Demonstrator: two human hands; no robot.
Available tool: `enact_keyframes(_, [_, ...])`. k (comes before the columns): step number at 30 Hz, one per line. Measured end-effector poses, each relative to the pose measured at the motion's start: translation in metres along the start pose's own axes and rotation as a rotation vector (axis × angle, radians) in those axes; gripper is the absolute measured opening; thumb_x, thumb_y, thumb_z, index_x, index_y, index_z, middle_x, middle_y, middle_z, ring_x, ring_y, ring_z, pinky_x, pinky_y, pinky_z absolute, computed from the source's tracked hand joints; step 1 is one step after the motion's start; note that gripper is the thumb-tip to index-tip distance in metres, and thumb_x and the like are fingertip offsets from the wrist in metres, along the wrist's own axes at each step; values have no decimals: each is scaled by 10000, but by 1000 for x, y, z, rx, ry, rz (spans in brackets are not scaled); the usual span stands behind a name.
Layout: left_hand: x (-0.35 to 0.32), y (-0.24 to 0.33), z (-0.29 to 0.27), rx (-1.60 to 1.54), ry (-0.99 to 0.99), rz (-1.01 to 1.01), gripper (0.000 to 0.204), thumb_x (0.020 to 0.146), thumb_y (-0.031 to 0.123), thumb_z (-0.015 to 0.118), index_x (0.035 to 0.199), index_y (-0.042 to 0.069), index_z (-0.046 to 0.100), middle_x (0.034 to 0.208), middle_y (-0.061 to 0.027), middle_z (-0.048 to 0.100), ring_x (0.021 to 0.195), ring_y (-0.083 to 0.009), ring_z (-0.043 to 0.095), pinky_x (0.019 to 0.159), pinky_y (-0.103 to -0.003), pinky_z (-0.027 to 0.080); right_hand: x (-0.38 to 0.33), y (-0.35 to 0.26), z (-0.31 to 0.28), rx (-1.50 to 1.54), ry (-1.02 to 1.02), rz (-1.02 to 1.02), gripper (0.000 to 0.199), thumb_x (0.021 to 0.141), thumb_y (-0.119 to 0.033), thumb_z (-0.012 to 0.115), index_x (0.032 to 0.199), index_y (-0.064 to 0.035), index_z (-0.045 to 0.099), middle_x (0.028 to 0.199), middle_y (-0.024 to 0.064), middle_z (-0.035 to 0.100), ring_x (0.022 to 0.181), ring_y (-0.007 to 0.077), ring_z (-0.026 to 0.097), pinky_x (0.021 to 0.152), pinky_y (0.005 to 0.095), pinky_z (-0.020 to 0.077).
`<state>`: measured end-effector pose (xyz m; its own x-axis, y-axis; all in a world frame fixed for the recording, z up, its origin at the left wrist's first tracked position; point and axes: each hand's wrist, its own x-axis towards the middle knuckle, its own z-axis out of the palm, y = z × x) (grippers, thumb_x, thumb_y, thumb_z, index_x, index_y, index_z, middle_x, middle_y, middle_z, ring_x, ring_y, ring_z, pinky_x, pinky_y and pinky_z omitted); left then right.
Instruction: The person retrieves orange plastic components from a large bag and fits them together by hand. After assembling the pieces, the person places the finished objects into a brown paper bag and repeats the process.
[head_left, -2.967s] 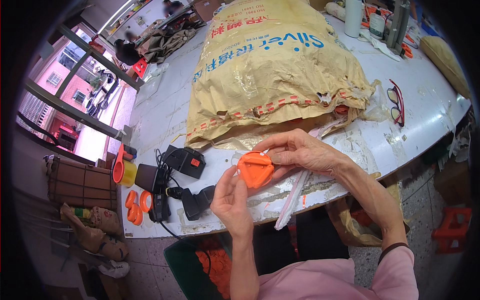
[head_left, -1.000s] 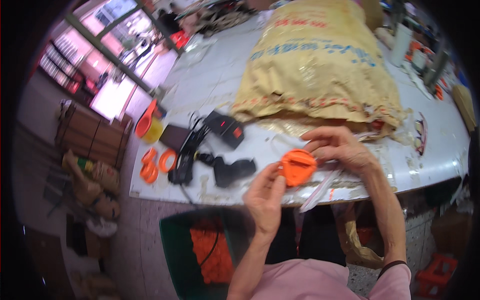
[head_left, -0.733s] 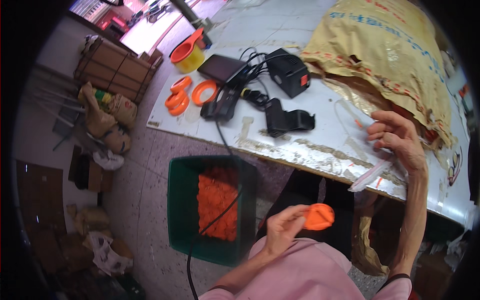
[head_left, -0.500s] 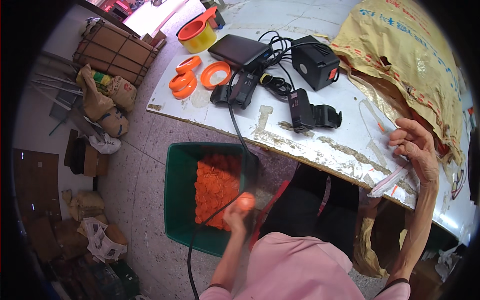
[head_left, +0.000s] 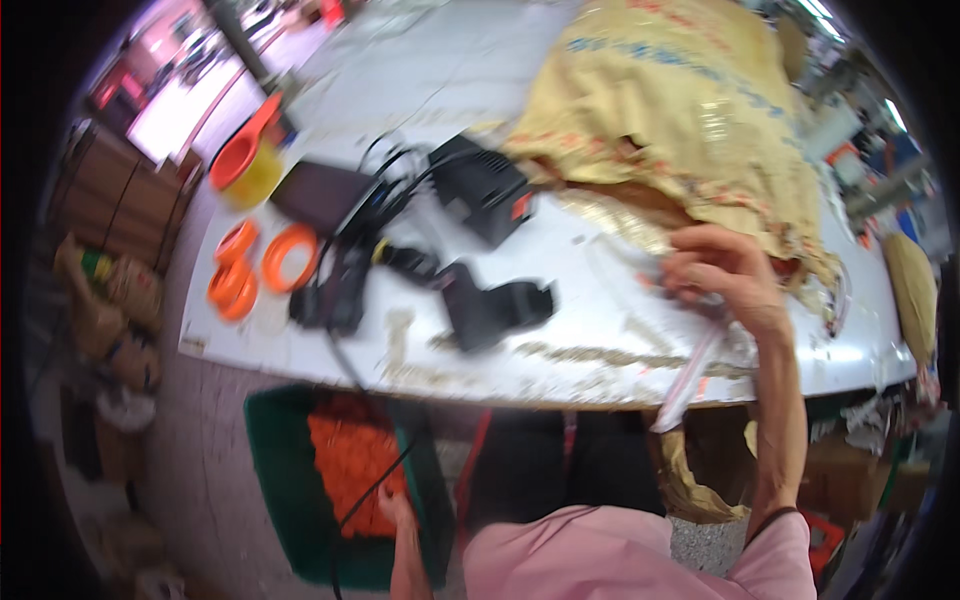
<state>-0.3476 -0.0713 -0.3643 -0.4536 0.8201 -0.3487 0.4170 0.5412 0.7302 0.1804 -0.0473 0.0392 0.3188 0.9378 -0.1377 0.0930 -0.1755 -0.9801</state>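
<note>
The right hand [head_left: 722, 275] held a closed grip on a clear plastic bag [head_left: 690, 375] drooping over the counter [head_left: 600, 330] edge. The left hand [head_left: 392, 508] reached down at the green crate [head_left: 285, 480] of orange parts [head_left: 350, 455] — its grip could not be told. Risk: the cable [head_left: 372, 490] crossing the crate might snag the wrist — dragging the black tools [head_left: 490, 300] off.

A white worktable [head_left: 560, 300] stands on speckled grey floor [head_left: 215, 420], daylight at upper left.
</note>
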Motion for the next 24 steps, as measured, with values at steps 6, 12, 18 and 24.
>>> enact_keyframes(6, [-80, 119, -18, -91, -227, 415, 241, 831, 13, 576, 1069, -16, 601, 875, -103, 624, 794, -184, 610, 719, -297, 487, 45, -1, 12, -651, 274, -631, 262, 753, 15, 584, 1014, 8, 610, 936, 142, 602, 798, 273, 600, 712, 322, 484])
enact_keyframes(12, [-184, 270, -28, -163, -696, 806, 184, 787, -99, 564, 951, -51, 632, 778, -114, 645, 692, -157, 626, 626, -238, 496, 78, -2, 14, -863, 265, -768, 412, 744, -29, 633, 1145, -15, 538, 1105, 161, 529, 1018, 343, 509, 870, 380, 422])
enact_keyframes(18, [-221, 381, 1, -430, -817, 1197, 203, 747, -143, 578, 917, -50, 635, 753, -121, 656, 658, -181, 626, 600, -252, 498, 95, -6, 39, -1005, 220, -824, 506, 748, -129, 638, 1221, -120, 459, 1078, 184, 507, 986, 365, 512, 826, 476, 432])
enact_keyframes(24, [-228, 432, 22, -500, -767, 1234, 208, 767, -134, 559, 952, -67, 625, 780, -123, 649, 683, -170, 612, 627, -246, 485, 100, 0, 39, -1052, 228, -749, 333, 757, -184, 649, 1048, -82, 523, 689, 171, 596, 670, 360, 618, 573, 454, 488])
